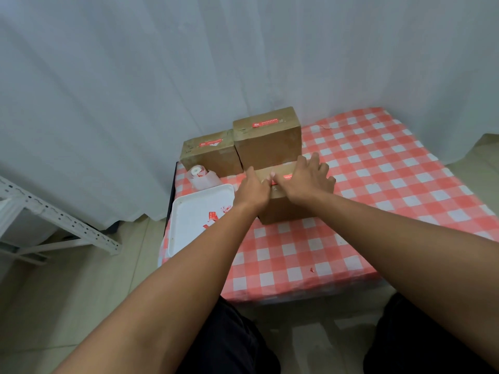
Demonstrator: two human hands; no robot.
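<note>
Right hand (305,182) lies spread flat atop the near box (283,211), left of the table (378,190) centre. Left hand (252,190) pinches its red label (287,176) at the end. Tray (194,220) just left, two boxes (267,147) close behind; open room right and near.

Brown box (283,210), red-labelled, perhaps sealed

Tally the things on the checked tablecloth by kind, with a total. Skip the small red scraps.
Brown cardboard boxes: 3
White plastic tray: 1
White roll in clear holder: 1
Total: 5
</note>
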